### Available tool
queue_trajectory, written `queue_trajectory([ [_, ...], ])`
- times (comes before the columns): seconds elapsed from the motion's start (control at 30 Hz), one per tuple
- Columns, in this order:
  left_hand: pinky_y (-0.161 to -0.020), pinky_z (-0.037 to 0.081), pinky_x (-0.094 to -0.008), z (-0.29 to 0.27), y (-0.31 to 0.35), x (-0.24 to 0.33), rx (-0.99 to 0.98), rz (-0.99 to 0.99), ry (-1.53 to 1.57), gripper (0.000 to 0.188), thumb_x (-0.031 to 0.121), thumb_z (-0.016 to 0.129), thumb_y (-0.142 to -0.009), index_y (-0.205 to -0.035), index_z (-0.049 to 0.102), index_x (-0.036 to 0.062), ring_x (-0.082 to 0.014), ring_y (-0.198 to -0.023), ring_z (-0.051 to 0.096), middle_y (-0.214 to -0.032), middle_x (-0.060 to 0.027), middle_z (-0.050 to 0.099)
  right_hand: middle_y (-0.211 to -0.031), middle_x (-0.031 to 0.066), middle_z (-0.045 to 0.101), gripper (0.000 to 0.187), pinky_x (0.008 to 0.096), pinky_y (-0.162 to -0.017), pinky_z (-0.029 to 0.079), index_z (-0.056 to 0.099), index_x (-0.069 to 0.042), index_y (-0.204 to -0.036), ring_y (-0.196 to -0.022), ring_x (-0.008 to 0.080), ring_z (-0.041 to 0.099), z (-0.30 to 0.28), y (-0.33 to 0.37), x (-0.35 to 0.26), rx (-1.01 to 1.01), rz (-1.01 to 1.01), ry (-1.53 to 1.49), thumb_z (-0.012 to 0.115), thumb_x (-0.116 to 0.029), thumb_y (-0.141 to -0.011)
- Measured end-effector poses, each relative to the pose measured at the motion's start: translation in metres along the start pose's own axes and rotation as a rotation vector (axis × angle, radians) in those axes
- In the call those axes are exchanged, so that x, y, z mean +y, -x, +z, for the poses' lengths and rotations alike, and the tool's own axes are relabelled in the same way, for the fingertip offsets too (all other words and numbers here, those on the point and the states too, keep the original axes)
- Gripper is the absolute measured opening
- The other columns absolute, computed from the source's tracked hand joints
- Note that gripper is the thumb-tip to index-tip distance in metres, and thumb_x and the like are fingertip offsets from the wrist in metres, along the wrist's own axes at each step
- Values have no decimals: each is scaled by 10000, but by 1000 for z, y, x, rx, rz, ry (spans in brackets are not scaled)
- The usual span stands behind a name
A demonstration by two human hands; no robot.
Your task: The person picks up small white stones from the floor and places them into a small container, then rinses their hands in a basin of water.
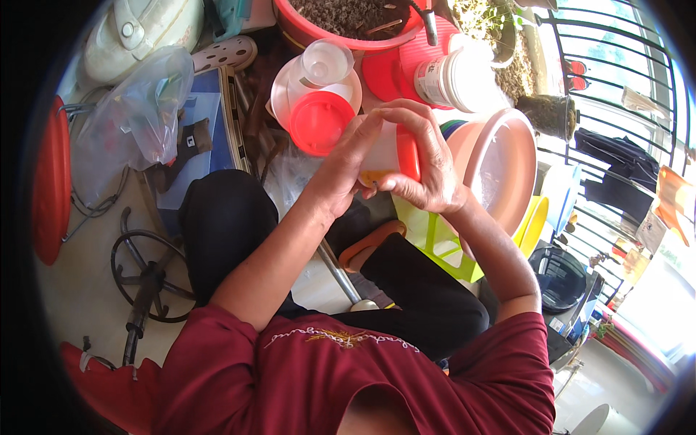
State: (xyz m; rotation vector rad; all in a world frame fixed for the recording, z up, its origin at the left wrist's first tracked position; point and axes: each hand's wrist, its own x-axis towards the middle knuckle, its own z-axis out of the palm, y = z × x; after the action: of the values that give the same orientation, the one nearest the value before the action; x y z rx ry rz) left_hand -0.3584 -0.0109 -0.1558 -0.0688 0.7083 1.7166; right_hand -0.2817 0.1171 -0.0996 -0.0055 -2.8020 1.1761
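Between my two hands is a translucent plastic jar (380, 156) with a red lid (408, 154), tipped on its side so that the lid faces right. A yellow-orange patch shows low on its wall. My left hand (349, 159) holds the jar's left end, with the fingers partly hidden. My right hand (433, 163) curls over the lid end, its thumb pointing left below. Just beyond my left hand lies a round red lid or shallow dish (320, 122). A clear plastic cup (326, 62) and pale pink bowls (280, 90) sit against it.
A red basin of soil (290, 27) stands at the far side, beside a white bucket (453, 80). Pink basins (528, 156) and a lime-green plastic stool (467, 270) are at the right. Leftward are a plastic bag (138, 109) and a metal wheel-shaped base (151, 275).
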Motion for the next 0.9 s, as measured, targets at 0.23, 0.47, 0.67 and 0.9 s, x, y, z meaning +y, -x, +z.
queue_trajectory([
  [0.23, -426, 380, -191, -3, 3, 6, 50, 154, -235, 447, 502, 538, -856, -1079, 467, 121, -90, -641, 541, -840, -36, 545, -1113, 180, 473, 566, 376, -862, 414, 400, -36, -1205, -1012, 305, 499, 16, 2, -7, 166, 300, -174, 563, -431, -833],
  [0.47, -853, 420, -352, -4, -7, -7, 26, 524, -610, 478, 289, 677, -816, -1173, 436, 83, -227, -1031, 464, -1088, -115, 452, -1134, 106, 453, 549, 291, -891, 380, 358, -122, -1264, -1065, 188, 441, 10, 2, -19, 219, 828, -665, 334, -553, -924],
  [0.67, -715, 467, -265, 6, 0, 0, -2, 300, -262, 487, 391, 592, -869, -1214, 391, 112, -158, -942, 509, -1067, -56, 469, -1346, 174, 345, 717, 359, -1030, 286, 263, -59, -1368, -1262, 249, 339, -11, -5, -11, 123, 725, -632, 293, -606, -905],
  [0.9, -797, 441, -289, 5, -5, -7, 27, 552, -460, 460, 333, 608, -870, -1196, 393, 90, -174, -966, 493, -1097, -79, 459, -1074, 146, 499, 439, 341, -890, 377, 448, -24, -1169, -1003, 254, 488, 13, -7, -23, 341, 451, -309, 370, -391, -941],
])
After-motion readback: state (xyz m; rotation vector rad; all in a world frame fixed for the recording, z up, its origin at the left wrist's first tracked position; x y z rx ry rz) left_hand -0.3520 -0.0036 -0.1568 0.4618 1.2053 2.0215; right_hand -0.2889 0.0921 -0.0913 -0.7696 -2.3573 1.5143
